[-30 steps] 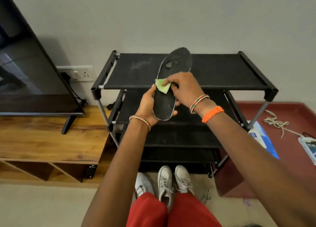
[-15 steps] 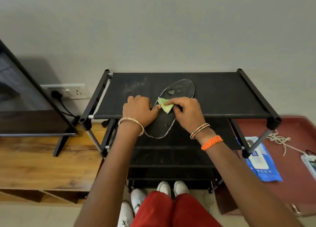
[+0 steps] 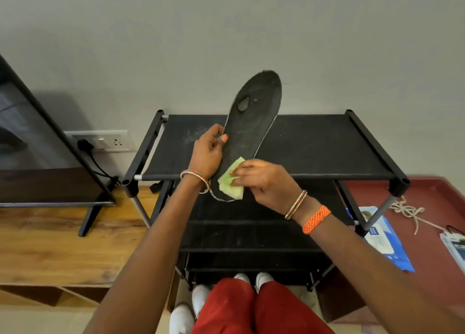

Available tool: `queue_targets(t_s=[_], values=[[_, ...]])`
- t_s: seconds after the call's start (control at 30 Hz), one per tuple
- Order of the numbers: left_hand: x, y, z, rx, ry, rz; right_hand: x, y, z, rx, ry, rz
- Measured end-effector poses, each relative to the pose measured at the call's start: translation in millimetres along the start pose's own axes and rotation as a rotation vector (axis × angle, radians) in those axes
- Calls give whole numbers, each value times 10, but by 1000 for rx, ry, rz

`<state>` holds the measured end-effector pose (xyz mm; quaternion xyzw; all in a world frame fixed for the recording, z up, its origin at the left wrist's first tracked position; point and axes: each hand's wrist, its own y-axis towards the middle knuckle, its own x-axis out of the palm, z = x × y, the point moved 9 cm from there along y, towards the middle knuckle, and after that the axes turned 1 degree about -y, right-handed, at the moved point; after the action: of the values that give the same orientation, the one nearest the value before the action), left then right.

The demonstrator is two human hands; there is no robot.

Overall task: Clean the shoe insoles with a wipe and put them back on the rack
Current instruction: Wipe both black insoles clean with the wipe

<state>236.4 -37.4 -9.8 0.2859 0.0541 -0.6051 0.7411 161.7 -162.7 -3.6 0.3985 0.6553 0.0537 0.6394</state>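
A long black shoe insole [image 3: 254, 117] with a grey worn spot near its toe is held up above the black shoe rack [image 3: 314, 144], toe end pointing up against the wall. My left hand [image 3: 208, 155] grips its left edge near the middle, thumb on the top face. My right hand [image 3: 264, 182] pinches a folded pale green wipe [image 3: 230, 182] and presses it on the heel end of the insole. The heel tip is partly covered by the wipe.
The rack has several black shelves. White shoes [image 3: 201, 298] stand on the floor under it. A wooden TV stand [image 3: 63, 245] with a TV [image 3: 32, 152] is to the left. A blue wipes pack [image 3: 387, 240] and white cord [image 3: 407, 210] lie on the red surface to the right.
The insole has been lifted off the rack's top shelf and tilted upright. The wipe has moved from the middle of the insole down to its heel end.
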Motion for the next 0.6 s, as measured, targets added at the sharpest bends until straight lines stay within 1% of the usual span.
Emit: queue_targets(t_s=[0.03, 0.07, 0.1, 0.17, 0.2, 0.23, 0.27, 0.37, 0.4, 0.43, 0.47, 0.57, 0.6], values=[[12, -5, -3, -1, -35, -26, 29, 12, -43, -63, -66, -63], [19, -14, 1, -3, -68, -43, 4, 45, -3, -80, -107, -73], [25, -24, 2, -10, -85, -50, -70, 90, 123, -35, -123, -35], [27, -39, 8, -23, -75, -57, -295, 151, 522, 173, -122, 98], [29, -41, 3, -27, -62, -60, -355, 153, 658, 245, -118, 132], [29, -33, 4, -24, -54, -62, -342, 157, 674, 252, -121, 124], [31, -21, 4, -22, -57, -66, -277, 166, 566, 188, -135, 89], [61, 42, -19, -35, -82, -91, 62, 71, 46, -95, -172, -121], [65, 46, -31, -36, -96, -95, 95, 49, 2, -129, -178, -159], [61, 43, -51, -33, -114, -95, 62, 68, 50, -128, -185, -158], [52, 37, -72, -31, -127, -96, -16, 112, 184, -73, -202, -114], [73, 23, -122, -54, -133, -140, -305, 153, 754, 296, -175, 80], [92, 27, -125, -61, -139, -153, -323, 136, 798, 344, -152, 106]])
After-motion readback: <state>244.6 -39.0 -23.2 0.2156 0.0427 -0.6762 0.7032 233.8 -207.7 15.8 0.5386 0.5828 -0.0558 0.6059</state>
